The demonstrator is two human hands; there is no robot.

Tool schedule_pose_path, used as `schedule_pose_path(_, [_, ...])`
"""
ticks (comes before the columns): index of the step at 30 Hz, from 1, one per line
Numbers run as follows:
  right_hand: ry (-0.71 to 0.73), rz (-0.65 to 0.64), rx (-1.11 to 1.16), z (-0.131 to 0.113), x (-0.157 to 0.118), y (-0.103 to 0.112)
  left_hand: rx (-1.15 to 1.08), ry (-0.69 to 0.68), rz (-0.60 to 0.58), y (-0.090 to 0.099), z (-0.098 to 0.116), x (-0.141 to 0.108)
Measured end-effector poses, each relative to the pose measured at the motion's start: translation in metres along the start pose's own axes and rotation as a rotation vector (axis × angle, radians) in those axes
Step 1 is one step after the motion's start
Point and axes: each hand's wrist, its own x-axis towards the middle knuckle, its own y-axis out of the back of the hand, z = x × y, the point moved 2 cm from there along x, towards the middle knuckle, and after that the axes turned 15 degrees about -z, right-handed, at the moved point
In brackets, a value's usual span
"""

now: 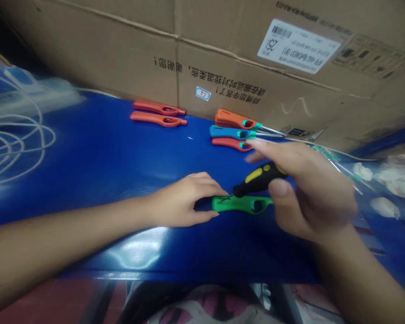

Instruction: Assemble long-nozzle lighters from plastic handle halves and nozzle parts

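On the blue table, a green lighter (234,204) lies flat, its opening toward the right. My left hand (189,200) pinches its left end between thumb and fingers. My right hand (307,189) is closed around a black and yellow screwdriver (259,179), whose thin shaft slants down-left to the slot on top of the green lighter. Beyond my right hand are an orange lighter (234,119), a blue lighter (227,132) and a red lighter (227,143), side by side.
Two orange-red handle shells (151,118) lie at the back. A large cardboard box (121,58) stands behind them. White cable (40,135) coils at the left. Metal rods with green parts (337,164) and white crumpled material (400,175) are at the right.
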Motion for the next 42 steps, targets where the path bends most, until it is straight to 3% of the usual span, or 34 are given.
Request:
schedule_pose_path(3, [0.001, -0.057, 0.183, 0.000, 0.001, 0.000, 0.005, -0.002, 0.005, 0.000, 0.000, 0.000])
schedule_pose_path(8, [0.027, 0.034, -0.042, -0.002, 0.000, 0.001, 0.003, 0.004, -0.006, 0.000, -0.001, 0.000])
schedule_pose_path(13, [-0.026, 0.001, 0.371, 0.001, -0.001, 0.004, -0.007, -0.011, 0.001, 0.000, -0.002, 0.000])
schedule_pose_path(18, [0.032, 0.028, 0.007, 0.003, -0.002, 0.005, -0.002, -0.007, -0.004, 0.000, -0.001, 0.000])
schedule_pose_path(23, [0.028, -0.126, 0.221, 0.001, 0.001, 0.001, 0.009, 0.004, -0.012, -0.001, -0.001, 0.000])
schedule_pose_path(28, [0.125, -0.026, -0.069, -0.003, 0.004, 0.001, 0.015, 0.010, -0.013, 0.000, 0.000, 0.001])
schedule_pose_path(33, [0.111, -0.044, 0.137, -0.004, 0.005, -0.001, 0.013, 0.006, -0.006, -0.001, -0.001, 0.000])
schedule_pose_path(37, [0.129, 0.062, -0.110, -0.006, 0.004, 0.000, 0.009, -0.003, -0.002, -0.001, -0.002, 0.000])
schedule_pose_path(42, [0.041, -0.094, 0.205, -0.002, 0.004, -0.007, 0.017, 0.005, -0.013, -0.001, -0.001, 0.000])
